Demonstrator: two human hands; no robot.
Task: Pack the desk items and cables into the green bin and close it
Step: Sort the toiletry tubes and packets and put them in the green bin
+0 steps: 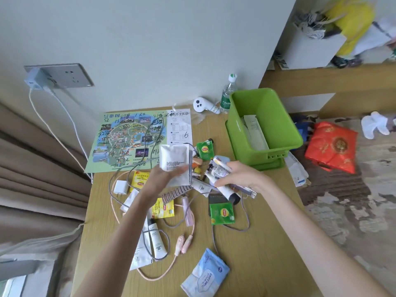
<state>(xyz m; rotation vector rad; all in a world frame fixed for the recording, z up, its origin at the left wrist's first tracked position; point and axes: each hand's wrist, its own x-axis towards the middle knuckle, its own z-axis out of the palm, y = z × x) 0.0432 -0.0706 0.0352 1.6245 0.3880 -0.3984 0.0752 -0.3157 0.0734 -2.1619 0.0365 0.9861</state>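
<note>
The left hand (166, 175) is raised over the clutter, thumb and fingers pinching a flat white sachet (174, 158) that stands nearly upright with its printed face toward me. Just beside it the right hand (241, 175) is curled round a bundle of small tubes and bottles (218, 171). The longest, a white tube with a dark cap (230, 195), slants down toward the near edge, cap lowest.

Below the hands, green tea packets (222, 213), yellow tea packets (164, 207), a white charger plug (120, 186) and a looping pink cable (186, 243) lie scattered on the surface (257, 243) (quite a heap). A blue wipes pack (205, 273) lies nearest me.

The green bin (276, 116) stands open at the far right corner of the surface, its long axis running from the wall toward me. A pale box (254, 129) inside lies along that same line.
</note>
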